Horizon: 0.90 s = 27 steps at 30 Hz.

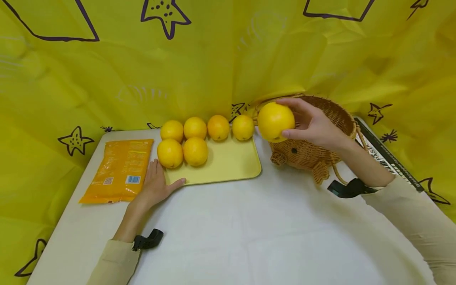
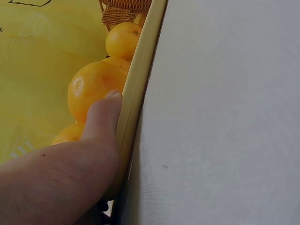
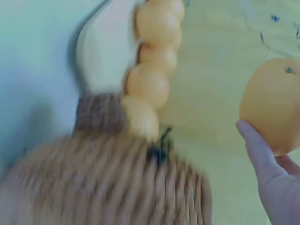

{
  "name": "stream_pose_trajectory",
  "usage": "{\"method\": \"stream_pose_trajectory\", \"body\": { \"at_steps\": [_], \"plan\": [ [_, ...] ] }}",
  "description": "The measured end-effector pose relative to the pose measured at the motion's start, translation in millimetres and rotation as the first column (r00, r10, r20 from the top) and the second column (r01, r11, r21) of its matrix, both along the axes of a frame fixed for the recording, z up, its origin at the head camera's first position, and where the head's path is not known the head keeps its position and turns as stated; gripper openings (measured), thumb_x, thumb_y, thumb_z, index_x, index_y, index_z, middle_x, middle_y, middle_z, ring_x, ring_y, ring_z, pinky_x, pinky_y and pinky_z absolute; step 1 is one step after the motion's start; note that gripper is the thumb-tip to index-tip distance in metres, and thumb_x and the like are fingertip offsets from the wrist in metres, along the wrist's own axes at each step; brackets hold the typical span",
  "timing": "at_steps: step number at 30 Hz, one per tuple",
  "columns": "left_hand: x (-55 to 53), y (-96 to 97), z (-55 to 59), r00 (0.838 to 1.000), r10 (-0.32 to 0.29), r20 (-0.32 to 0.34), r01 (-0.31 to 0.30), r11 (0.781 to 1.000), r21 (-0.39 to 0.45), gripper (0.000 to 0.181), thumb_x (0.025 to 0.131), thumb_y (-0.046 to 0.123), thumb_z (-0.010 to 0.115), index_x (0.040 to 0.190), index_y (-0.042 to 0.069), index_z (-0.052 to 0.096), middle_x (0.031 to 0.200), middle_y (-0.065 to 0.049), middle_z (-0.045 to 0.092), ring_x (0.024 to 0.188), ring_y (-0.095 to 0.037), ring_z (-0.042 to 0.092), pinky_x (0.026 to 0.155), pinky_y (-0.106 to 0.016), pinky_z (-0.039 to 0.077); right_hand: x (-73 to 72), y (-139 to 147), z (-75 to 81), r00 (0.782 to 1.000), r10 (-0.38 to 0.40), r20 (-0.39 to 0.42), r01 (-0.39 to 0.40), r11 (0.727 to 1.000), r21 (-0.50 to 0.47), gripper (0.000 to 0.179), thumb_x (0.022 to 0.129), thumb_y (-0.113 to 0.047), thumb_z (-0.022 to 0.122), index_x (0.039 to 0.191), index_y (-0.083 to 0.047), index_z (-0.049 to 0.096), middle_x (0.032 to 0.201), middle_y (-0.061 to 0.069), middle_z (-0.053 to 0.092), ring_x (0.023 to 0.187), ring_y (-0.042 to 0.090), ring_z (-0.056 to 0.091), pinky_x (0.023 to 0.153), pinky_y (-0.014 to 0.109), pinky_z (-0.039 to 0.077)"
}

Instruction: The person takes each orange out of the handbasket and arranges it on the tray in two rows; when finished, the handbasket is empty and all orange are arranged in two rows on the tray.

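Note:
My right hand [image 1: 315, 128] grips an orange [image 1: 274, 122] between thumb and fingers, raised in front of the wicker basket [image 1: 310, 152]. In the right wrist view the same orange [image 3: 274, 105] is partly cut off by the frame's edge. Several other oranges [image 1: 195, 151] lie on the pale yellow tray [image 1: 231, 162], in a back row and a shorter front row at the left. My left hand [image 1: 154, 188] rests against the tray's near left corner, fingers straight along its left side. The left thumb [image 2: 105, 115] lies over the tray's front rim, by an orange [image 2: 93, 89].
An orange plastic packet [image 1: 119, 170] lies left of the tray on the white table [image 1: 231, 229]. The basket has an animal's snout and eye, plus loop handles. Behind it at the right lies a flat black-and-white printed item [image 1: 392, 162]. Yellow patterned cloth [image 1: 213, 59] hangs behind.

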State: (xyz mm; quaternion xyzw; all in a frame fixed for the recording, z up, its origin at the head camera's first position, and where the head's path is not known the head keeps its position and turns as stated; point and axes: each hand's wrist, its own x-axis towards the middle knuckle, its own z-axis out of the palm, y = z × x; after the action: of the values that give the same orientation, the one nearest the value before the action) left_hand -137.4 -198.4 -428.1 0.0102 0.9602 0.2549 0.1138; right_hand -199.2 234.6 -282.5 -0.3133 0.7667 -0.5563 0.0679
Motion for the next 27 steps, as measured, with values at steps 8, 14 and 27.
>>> {"method": "stream_pose_trajectory", "body": {
  "at_steps": [8, 14, 27],
  "plan": [
    [-1.5, -0.7, -3.5, 1.000, -0.003, -0.016, 0.003, 1.000, -0.009, 0.123, 0.084, 0.068, 0.057, 0.149, -0.013, -0.009, 0.157, -0.034, -0.013, 0.148, -0.047, -0.008, 0.121, -0.059, 0.001, -0.5, -63, -28.6, 0.991, 0.062, 0.117, -0.061, 0.998, -0.012, 0.073, 0.081, -0.001, 0.074, 0.145, -0.010, 0.039, 0.153, 0.008, 0.036, 0.129, 0.028, 0.049, 0.092, 0.033, 0.056],
    [-1.8, -2.2, -3.4, 1.000, 0.005, -0.009, -0.006, 1.000, -0.026, 0.121, 0.085, 0.067, 0.056, 0.150, -0.011, -0.009, 0.158, -0.032, -0.014, 0.149, -0.046, -0.009, 0.122, -0.058, 0.001, -11.5, -90, -40.2, 0.987, 0.028, 0.159, -0.021, 0.999, -0.050, 0.074, 0.082, -0.005, 0.073, 0.146, -0.011, 0.037, 0.153, 0.006, 0.037, 0.135, 0.031, 0.045, 0.098, 0.036, 0.054],
    [0.3, -1.1, 3.9, 1.000, 0.001, 0.003, -0.001, 1.000, 0.001, 0.118, 0.087, 0.064, 0.057, 0.149, -0.011, -0.011, 0.157, -0.034, -0.014, 0.148, -0.047, -0.010, 0.121, -0.059, 0.000, -31.3, -114, -81.0, 0.980, -0.074, 0.186, 0.055, 0.993, 0.106, 0.070, 0.085, -0.012, 0.072, 0.147, -0.016, 0.039, 0.152, 0.010, 0.035, 0.133, 0.036, 0.047, 0.105, 0.049, 0.047]
  ]
}}
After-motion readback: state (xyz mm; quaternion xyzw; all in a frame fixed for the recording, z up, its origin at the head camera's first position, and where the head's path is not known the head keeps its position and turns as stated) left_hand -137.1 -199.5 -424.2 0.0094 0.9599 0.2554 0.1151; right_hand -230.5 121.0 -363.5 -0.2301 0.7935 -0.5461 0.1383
